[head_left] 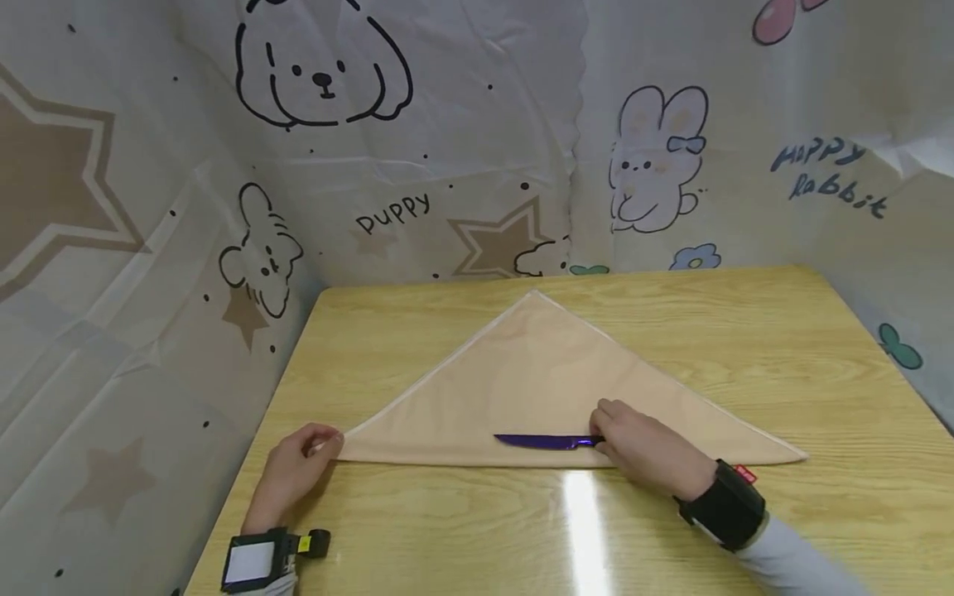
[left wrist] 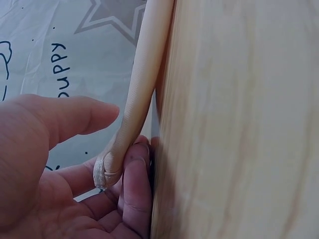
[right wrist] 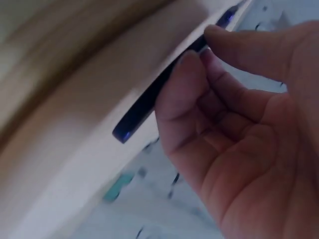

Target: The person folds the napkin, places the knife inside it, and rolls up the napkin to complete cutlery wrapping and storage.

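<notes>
A peach cloth (head_left: 522, 364) with a pale edge, folded into a triangle, lies on the table with its point away from me. A knife (head_left: 540, 442) with a purple blade lies along its near part, blade pointing left. My right hand (head_left: 647, 443) holds the black handle (right wrist: 144, 102) between thumb and fingertips. At the cloth's left corner (left wrist: 107, 172) is my left hand (head_left: 294, 468). Its fingers (left wrist: 135, 184) lie under the slightly raised corner, while the thumb stands just apart from the cloth in the left wrist view.
The light wooden table (head_left: 417, 530) has a bright reflection near the middle front. Behind it and at the left hangs a pale printed sheet (head_left: 477, 149) with animal drawings and stars. Both wrists wear black straps with devices.
</notes>
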`<control>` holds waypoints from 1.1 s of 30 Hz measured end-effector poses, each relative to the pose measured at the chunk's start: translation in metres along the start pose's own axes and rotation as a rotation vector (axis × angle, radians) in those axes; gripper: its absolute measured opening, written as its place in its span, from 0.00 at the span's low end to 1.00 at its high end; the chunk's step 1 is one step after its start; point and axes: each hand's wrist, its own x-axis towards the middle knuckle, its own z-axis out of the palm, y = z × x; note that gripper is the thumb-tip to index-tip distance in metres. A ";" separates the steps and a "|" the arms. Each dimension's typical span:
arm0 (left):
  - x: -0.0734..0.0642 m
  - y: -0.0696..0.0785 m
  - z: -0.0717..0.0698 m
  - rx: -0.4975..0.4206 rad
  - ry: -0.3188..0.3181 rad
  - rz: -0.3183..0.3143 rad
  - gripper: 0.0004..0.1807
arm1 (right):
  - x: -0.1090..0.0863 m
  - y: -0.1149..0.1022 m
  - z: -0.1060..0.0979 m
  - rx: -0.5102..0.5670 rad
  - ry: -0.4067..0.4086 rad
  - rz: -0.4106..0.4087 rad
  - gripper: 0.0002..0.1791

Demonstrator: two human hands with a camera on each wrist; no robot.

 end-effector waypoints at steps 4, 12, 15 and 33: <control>0.003 0.005 0.000 -0.011 0.011 0.032 0.25 | 0.017 -0.018 0.012 -0.004 -0.006 -0.054 0.03; 0.005 0.011 0.000 0.004 0.017 0.054 0.24 | 0.030 -0.034 0.020 -0.011 0.004 -0.075 0.06; 0.006 0.013 0.000 0.005 0.017 0.054 0.24 | 0.031 -0.037 0.020 0.000 -0.004 -0.067 0.05; -0.002 0.001 -0.003 0.004 -0.024 0.022 0.23 | -0.085 0.061 -0.033 0.105 0.071 0.526 0.16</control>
